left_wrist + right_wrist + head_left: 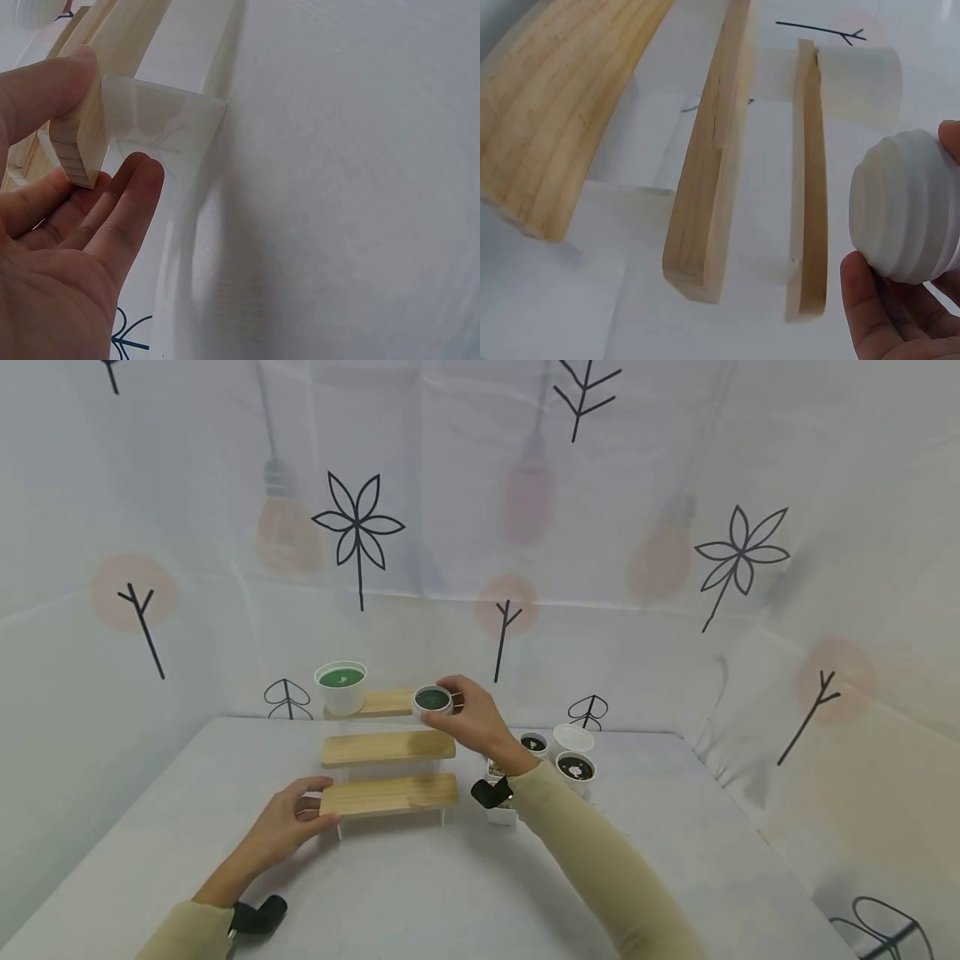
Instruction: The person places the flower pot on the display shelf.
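Note:
My right hand holds a small white ribbed pot with a dark green top, at the right end of the upper board of a three-step wooden stand. In the right wrist view the pot is tilted on its side, thumb and fingers around it, beside the board. My left hand grips the left end of the lowest board, thumb on top and fingers underneath. A larger white pot with a green top stands at the upper board's left end. The middle board carries nothing.
Right of the stand are white pots with dark tops, one in front and a smaller one behind, plus a plain white pot. Small white square containers are partly hidden by my right wrist. A patterned cloth hangs behind.

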`<state>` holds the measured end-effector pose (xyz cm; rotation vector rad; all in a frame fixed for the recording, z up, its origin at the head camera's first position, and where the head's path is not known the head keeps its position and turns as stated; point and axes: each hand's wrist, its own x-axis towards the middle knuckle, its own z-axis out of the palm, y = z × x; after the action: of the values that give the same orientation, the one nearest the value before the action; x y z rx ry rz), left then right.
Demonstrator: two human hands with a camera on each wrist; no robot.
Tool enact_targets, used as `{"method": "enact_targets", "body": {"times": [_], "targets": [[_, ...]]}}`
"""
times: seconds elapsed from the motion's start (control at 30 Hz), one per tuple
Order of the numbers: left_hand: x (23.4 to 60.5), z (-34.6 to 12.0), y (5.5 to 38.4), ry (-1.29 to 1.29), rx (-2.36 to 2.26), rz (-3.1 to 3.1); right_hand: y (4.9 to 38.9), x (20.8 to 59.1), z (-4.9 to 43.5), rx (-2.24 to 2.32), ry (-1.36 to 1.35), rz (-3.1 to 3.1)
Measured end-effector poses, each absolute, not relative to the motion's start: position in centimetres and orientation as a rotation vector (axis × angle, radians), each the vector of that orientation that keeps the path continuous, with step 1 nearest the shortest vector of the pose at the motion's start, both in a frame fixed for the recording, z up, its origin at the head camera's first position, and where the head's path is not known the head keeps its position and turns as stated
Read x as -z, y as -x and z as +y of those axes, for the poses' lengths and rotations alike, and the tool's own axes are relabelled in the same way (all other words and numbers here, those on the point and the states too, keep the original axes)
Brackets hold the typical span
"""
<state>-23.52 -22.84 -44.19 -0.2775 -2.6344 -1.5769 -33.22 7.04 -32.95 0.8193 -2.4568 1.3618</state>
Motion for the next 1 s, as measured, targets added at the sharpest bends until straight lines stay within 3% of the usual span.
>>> {"method": "enact_targets", "body": {"times": [1.0], "targets": [[44.1,-22.9,23.4,0.284,1.612,-2.614,37.0,32.7,1.5,-1.392,-0.851,-2.538]]}}
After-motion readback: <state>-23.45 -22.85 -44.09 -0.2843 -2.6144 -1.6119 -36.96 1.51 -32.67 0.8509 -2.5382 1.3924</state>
